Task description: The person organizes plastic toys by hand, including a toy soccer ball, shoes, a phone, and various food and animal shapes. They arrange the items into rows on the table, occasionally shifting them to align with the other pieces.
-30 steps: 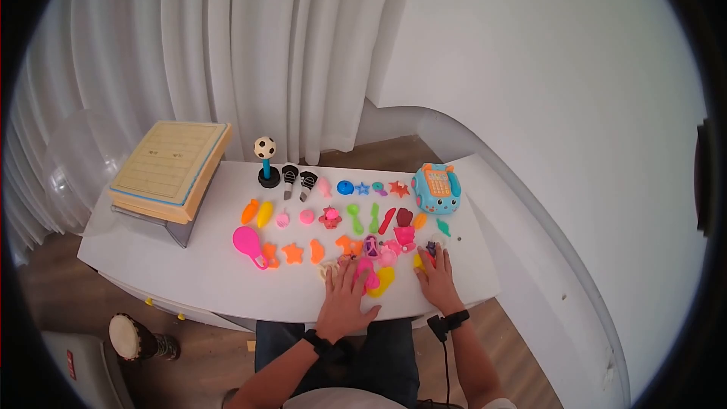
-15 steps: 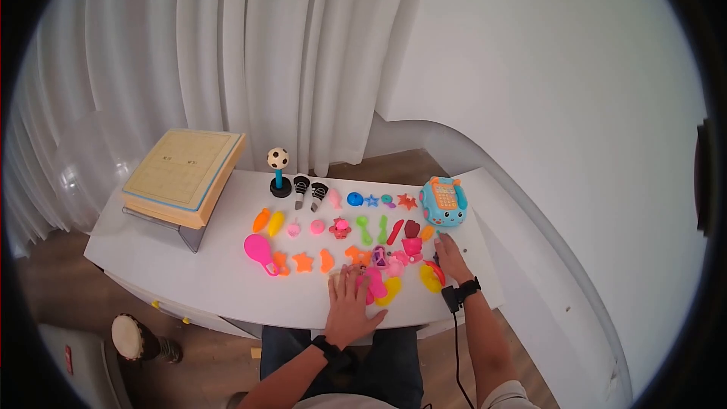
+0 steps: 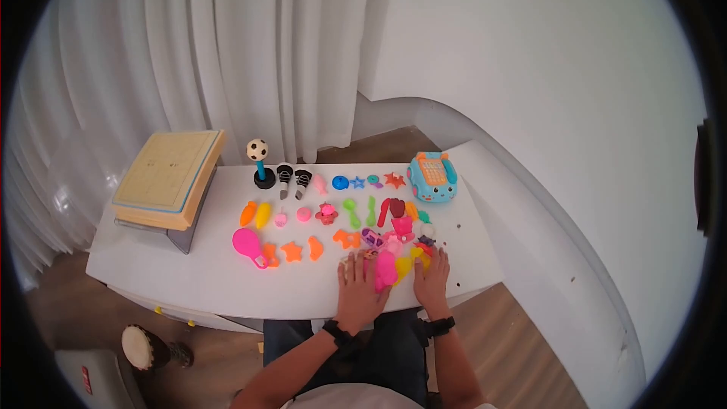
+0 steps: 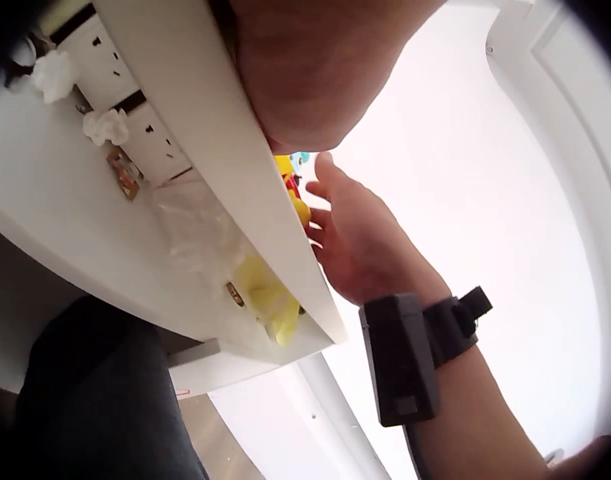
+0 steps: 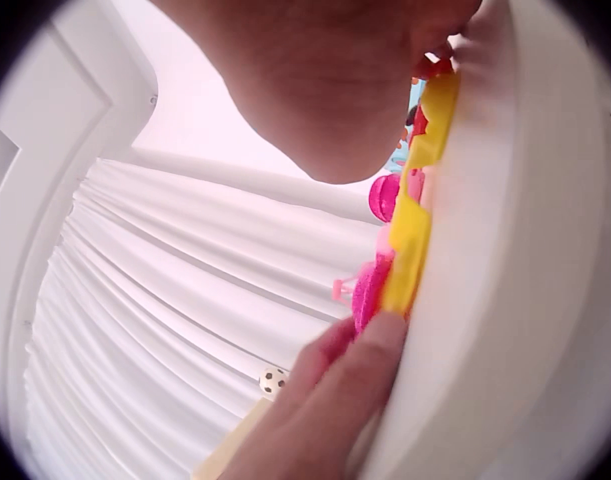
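Observation:
My left hand (image 3: 360, 295) lies palm down near the table's front edge, fingers extended, beside a bright pink toy (image 3: 385, 268). Opposite it, my right hand (image 3: 432, 284) rests by yellow pieces (image 3: 402, 266), its fingers straight and partly covering one of them. Small dark and white pieces sit just past the right fingertips. In the right wrist view, a yellow piece (image 5: 410, 250) and a magenta one touch or nearly touch the left hand's fingers (image 5: 370, 370). Behind the hands lie a purple piece (image 3: 372, 238), a pink bear-like piece (image 3: 402, 229) and orange shapes (image 3: 347, 239).
A toy phone (image 3: 434, 177) stands at the back right, a football on a stand (image 3: 258, 151) at the back left. Far left, a thick book (image 3: 166, 174) leans on a stand. Rows of small toys, including a pink paddle (image 3: 248, 244), spread between. An open drawer area (image 4: 115, 220) is under the tabletop.
My right hand went out to the right, then came back toward the left hand. The yellow and pink pieces between the hands now lie closer together. The head view has shifted.

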The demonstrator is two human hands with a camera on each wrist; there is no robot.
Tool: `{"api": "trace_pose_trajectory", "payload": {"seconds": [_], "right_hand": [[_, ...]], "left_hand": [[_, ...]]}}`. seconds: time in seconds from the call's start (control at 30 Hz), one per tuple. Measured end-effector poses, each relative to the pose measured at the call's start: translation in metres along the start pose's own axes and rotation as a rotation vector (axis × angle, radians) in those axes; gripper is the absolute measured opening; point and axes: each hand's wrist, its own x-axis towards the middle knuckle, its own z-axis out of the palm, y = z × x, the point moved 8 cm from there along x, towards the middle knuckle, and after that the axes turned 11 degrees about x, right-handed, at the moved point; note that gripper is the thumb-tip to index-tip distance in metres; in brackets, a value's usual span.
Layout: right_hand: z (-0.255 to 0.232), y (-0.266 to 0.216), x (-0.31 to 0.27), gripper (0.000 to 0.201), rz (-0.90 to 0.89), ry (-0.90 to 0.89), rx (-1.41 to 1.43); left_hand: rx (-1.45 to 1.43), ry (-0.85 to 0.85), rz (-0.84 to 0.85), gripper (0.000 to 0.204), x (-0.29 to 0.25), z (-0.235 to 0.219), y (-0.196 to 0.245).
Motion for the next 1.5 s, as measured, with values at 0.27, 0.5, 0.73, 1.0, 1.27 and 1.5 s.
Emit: {"api": "trace_pose_trajectory", "payload": {"seconds": [0.27, 0.5, 0.73, 1.0, 1.27, 1.5], "right_hand": [[0.007, -0.010, 0.011, 0.060, -0.088, 0.136, 0.289], [-0.008, -0.020, -0.002, 0.056, -0.052, 0.250, 0.218], [-0.010, -0.049, -0.002, 0.061, -0.146, 0.192, 0.136], [-0.014, -0.074, -0.006, 0.067, -0.273, 0.127, 0.029], [-0.012, -0.068, -0.008, 0.060, -0.255, 0.127, 0.105], [-0.012, -0.062, -0.007, 0.057, -0.245, 0.160, 0.127]], "left_hand": [[-0.130, -0.069, 0.095, 0.086, 0.027, 0.036, 0.049], [-0.307, -0.034, 0.120, 0.081, 0.030, 0.002, 0.031], [0.159, 0.146, -0.142, 0.082, 0.054, -0.088, -0.180], [0.094, -0.150, -0.010, 0.078, 0.054, -0.061, -0.299], [0.162, 0.048, -0.127, 0.065, 0.032, -0.031, -0.192], [0.174, 0.074, -0.332, 0.065, 0.037, 0.002, -0.120]]}}
